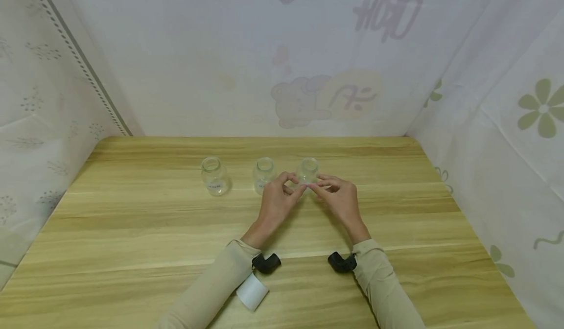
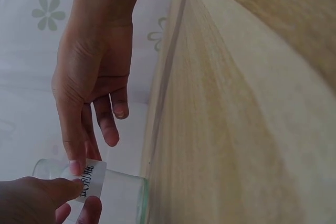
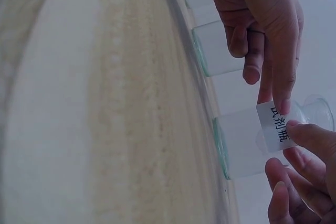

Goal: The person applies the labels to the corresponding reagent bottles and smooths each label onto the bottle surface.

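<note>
Both hands are at the rightmost of three clear glass jars [image 1: 310, 165]. A white label [image 3: 273, 129] with black Chinese characters lies across that jar's side. My left hand [image 1: 278, 197] has its thumb on the label and other fingers around the glass. Opposite it, my right hand [image 1: 339, 197] likewise puts its thumb on the label, with fingers curled behind the jar. In both wrist views the thumbs sit close together on the label. The jar is upright, its base at the tabletop. The middle jar [image 1: 264, 166] is partly hidden by the left hand.
At the left stands another glass jar [image 1: 214, 175] with a label low on its front. A white roll or curled white sheet [image 1: 252, 292] lies beside the left forearm. The wooden table [image 1: 154, 241] is bordered by printed cloth walls at the back and sides.
</note>
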Tool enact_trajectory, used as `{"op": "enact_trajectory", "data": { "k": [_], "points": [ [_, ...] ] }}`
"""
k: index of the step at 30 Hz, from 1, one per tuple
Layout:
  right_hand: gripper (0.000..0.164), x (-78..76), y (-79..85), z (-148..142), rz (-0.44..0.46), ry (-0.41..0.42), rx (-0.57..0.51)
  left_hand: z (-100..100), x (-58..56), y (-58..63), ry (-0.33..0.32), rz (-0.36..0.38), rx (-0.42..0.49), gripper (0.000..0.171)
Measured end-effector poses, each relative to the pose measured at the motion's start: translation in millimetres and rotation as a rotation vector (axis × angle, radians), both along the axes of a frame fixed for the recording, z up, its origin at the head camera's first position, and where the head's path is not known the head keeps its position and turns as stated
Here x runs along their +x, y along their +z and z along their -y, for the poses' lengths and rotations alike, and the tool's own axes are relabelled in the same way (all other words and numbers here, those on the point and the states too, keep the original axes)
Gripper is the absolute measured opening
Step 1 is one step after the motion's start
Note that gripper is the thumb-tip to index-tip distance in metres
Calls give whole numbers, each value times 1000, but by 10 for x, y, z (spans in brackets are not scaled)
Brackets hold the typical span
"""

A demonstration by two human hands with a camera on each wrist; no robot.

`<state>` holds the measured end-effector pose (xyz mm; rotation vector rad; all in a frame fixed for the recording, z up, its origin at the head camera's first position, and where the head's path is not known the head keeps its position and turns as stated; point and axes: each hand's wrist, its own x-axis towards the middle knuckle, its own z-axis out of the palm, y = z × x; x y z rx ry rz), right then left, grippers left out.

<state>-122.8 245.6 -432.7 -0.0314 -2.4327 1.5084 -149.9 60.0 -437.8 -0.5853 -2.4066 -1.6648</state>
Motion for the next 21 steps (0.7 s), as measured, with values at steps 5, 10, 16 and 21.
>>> {"op": "enact_trajectory", "data": {
  "k": [5, 10, 16, 21],
  "points": [
    [26, 11, 18, 1, 17, 4, -9, -1, 2, -10, -3, -3, -2, 22],
    [28, 21, 37, 5, 25, 3, -1, 0, 7, -15, 0, 1, -4, 24],
    [31, 19, 36, 0, 22, 2, 5, -7, 19, -2, 13, 8, -3, 26],
    [44, 13, 35, -8, 25, 19, 2, -16, 21, 8, 24, 4, -5, 27]
  ]
}}
